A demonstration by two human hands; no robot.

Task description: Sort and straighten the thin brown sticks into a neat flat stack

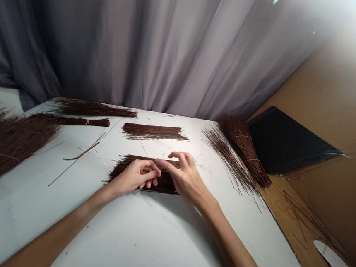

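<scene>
A flat pile of thin dark brown sticks (122, 166) lies in the middle of the white table (144, 230). My left hand (135, 176) rests on this pile with its fingers curled and pressed together on the sticks. My right hand (183, 175) lies over the pile's right end, fingers bent, thumb and forefinger reaching toward the left hand's fingertips. Both hands touch the same pile. What lies under the palms is hidden.
A second neat pile of sticks (155, 132) lies behind. Tied bundles (82, 121) and loose sticks (88, 108) sit at the back left, a big heap (5, 143) at the left edge, fanned bundles (241, 155) at the right. A black box (286, 143) and cardboard stand right. Grey curtain behind.
</scene>
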